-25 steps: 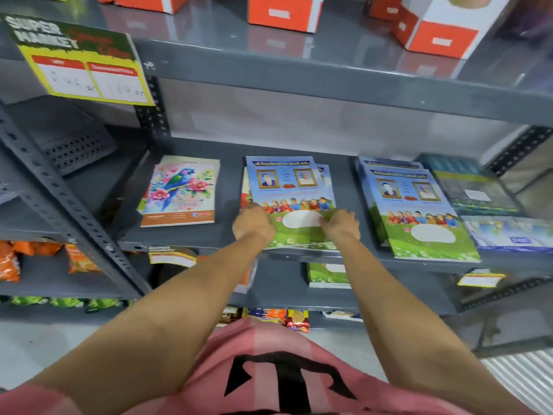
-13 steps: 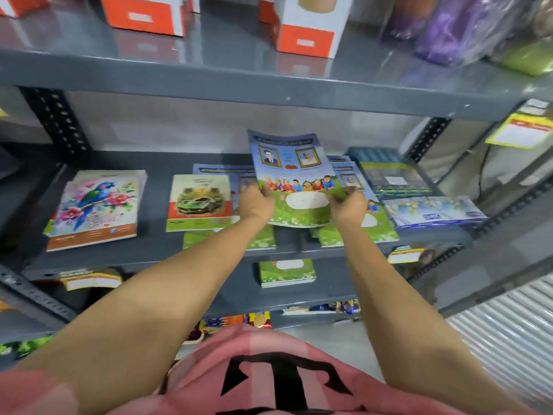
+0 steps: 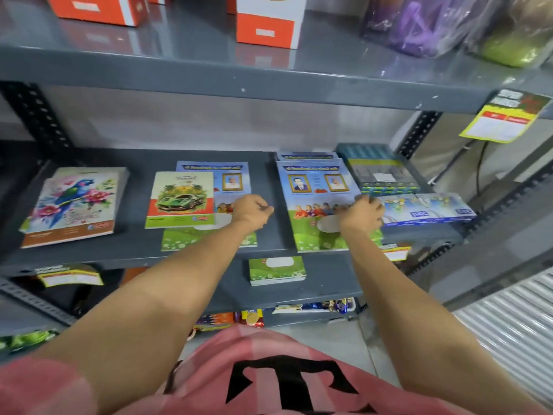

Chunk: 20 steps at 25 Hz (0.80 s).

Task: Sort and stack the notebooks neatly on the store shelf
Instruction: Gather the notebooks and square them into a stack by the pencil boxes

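Nearest the camera is a pink shirt [image 3: 269, 381] with a black printed letter, and two bare forearms reach out from it toward a grey metal shelf [image 3: 143, 256] with a smooth, slightly glossy deck. Below the shelf's front lip a small green notebook [image 3: 276, 271] lies on a lower deck, and a yellow price tag [image 3: 70, 277] hangs off the edge at the left.

The left hand [image 3: 251, 209] is loosely curled with nothing in it, hovering over the gap between two piles. Just left of it lies a blue-and-green notebook [image 3: 209, 235], flat and glossy, partly covered by a smaller car-cover notebook [image 3: 181, 200] laid on top. The right hand [image 3: 360, 215] rests on the top of the blue-and-green stack [image 3: 311, 202], fingers bent at its right edge; whether it pinches the cover or only presses it, I cannot tell. That stack's books are thin, rectangular and slightly staggered toward the back.

Far left, a parrot-cover notebook [image 3: 71, 205] sits atop its own small pile, a little askew. Right of the stack are plastic-wrapped blue packs [image 3: 428, 209], touching a dark boxed pack [image 3: 380, 172] behind them.

Perforated black uprights [image 3: 36, 115] frame the bay. On the shelf above stand orange-and-white cardboard boxes [image 3: 266, 25] and crinkled clear bags holding purple and green goods [image 3: 449, 22].
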Motion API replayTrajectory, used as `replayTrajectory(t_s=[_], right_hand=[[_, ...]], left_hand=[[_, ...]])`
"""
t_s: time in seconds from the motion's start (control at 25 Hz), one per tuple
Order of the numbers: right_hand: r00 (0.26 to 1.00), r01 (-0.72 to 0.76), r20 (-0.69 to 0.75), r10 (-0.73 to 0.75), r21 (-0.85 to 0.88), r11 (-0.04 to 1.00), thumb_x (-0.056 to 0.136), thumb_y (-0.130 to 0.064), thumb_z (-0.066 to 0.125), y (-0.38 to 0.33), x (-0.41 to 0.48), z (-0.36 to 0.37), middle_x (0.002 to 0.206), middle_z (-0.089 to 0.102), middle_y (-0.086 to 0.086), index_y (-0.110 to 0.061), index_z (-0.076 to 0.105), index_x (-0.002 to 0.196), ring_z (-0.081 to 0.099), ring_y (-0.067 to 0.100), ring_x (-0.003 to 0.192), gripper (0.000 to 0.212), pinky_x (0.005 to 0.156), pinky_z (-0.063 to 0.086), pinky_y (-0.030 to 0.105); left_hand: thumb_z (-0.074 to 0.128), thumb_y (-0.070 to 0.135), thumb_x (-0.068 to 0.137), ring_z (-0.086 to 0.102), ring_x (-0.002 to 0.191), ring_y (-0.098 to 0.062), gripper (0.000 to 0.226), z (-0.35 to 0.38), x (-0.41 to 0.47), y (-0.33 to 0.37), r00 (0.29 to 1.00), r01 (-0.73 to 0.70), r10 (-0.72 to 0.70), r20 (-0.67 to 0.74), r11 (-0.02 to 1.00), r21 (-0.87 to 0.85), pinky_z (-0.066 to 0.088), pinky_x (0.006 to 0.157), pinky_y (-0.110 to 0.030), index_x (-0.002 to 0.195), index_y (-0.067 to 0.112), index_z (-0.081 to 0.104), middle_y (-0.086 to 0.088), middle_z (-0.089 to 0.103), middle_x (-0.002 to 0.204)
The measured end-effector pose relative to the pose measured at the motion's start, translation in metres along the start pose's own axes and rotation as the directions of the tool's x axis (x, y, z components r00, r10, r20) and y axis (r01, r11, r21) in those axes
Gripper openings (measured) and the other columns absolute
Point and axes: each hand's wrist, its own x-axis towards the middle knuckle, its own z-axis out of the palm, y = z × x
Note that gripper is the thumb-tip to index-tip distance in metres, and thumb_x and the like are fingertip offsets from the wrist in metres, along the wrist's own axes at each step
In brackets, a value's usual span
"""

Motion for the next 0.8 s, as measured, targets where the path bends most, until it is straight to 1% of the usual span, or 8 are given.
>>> replayTrajectory(t_s=[0.08,0.16,0.24,0.36,0.48,0.6,0.68,0.8], right_hand=[[0.960,0.276,0.004,-0.281,0.168,0.946,0.085,-0.024,0.062,-0.054,-0.026,0.015,0.123,0.058,0.019,-0.005,0.064,0.111,0.049,0.035,0.120,0.032,0.097,0.044,0.041],[0.885,0.352,0.168,-0.435,0.372,0.859,0.086,-0.019,0.061,-0.106,-0.062,0.030,0.101,0.068,0.018,0.000,0.070,0.093,0.061,0.031,0.102,0.023,0.086,0.049,0.033],[0.815,0.254,0.394,-0.425,0.416,0.873,0.087,-0.023,0.059,-0.143,-0.099,0.050,0.087,0.067,0.016,-0.001,0.068,0.084,0.066,0.030,0.089,0.024,0.067,0.046,0.027],[0.686,0.264,0.606,-0.404,0.310,0.913,0.091,-0.024,0.055,-0.169,-0.144,0.081,0.098,0.069,0.017,-0.004,0.067,0.093,0.067,0.031,0.096,0.023,0.065,0.043,0.026],[0.718,0.055,0.638,-0.278,0.346,0.936,0.086,-0.017,0.063,-0.184,-0.162,0.091,0.112,0.069,0.015,-0.001,0.064,0.105,0.069,0.028,0.092,0.025,0.066,0.051,0.023],[0.728,-0.183,0.665,-0.166,0.422,0.888,0.089,-0.011,0.060,-0.200,-0.165,0.087,0.114,0.066,0.016,0.001,0.057,0.112,0.061,0.026,0.073,0.026,0.052,0.053,0.025],[0.734,-0.229,0.658,-0.167,0.471,0.852,0.088,-0.009,0.062,-0.220,-0.173,0.085,0.111,0.066,0.016,-0.001,0.056,0.105,0.061,0.029,0.080,0.020,0.064,0.055,0.033],[0.710,-0.210,0.655,-0.258,0.547,0.811,0.083,-0.009,0.071,-0.263,-0.205,0.079,0.101,0.066,0.012,-0.005,0.055,0.102,0.067,0.027,0.078,0.026,0.055,0.052,0.028]], left_hand=[[0.060,0.021,0.087,0.069,0.094,-0.029,0.018,-0.038,0.005,-0.016,0.984,0.084,-0.069,-0.163,0.992,0.090,0.056,0.085,-0.033,0.089,0.007,0.071,-0.016,0.075,0.100],[0.057,0.026,0.088,0.065,0.106,-0.030,0.026,-0.077,0.003,-0.043,0.942,0.208,-0.124,-0.312,0.946,0.250,0.052,0.085,-0.033,0.100,0.007,0.070,-0.014,0.071,0.110],[0.059,0.022,0.086,0.056,0.119,-0.033,0.035,-0.115,-0.005,-0.077,0.885,0.358,-0.205,-0.419,0.874,0.329,0.049,0.092,-0.039,0.117,0.006,0.060,-0.017,0.061,0.125],[0.053,0.006,0.087,0.054,0.123,-0.039,0.042,-0.150,-0.013,-0.115,0.893,0.411,-0.278,-0.355,0.826,0.387,0.047,0.099,-0.043,0.128,0.001,0.051,-0.022,0.056,0.132],[0.051,0.007,0.090,0.060,0.115,-0.039,0.033,-0.168,-0.015,-0.125,0.939,0.269,-0.182,-0.291,0.917,0.295,0.048,0.101,-0.039,0.122,0.002,0.060,-0.023,0.063,0.124],[0.055,0.001,0.089,0.061,0.113,-0.037,0.031,-0.187,-0.014,-0.125,0.942,0.198,-0.176,-0.284,0.979,0.052,0.051,0.096,-0.038,0.119,0.001,0.062,-0.023,0.066,0.118],[0.055,-0.007,0.089,0.060,0.115,-0.039,0.031,-0.213,-0.015,-0.123,0.941,0.184,-0.226,-0.254,0.967,-0.177,0.053,0.087,-0.037,0.119,-0.003,0.061,-0.027,0.067,0.106],[0.062,-0.001,0.087,0.062,0.114,-0.037,0.031,-0.274,-0.020,-0.140,0.928,0.197,-0.216,-0.303,0.976,-0.094,0.052,0.092,-0.039,0.118,-0.001,0.064,-0.025,0.068,0.112]])
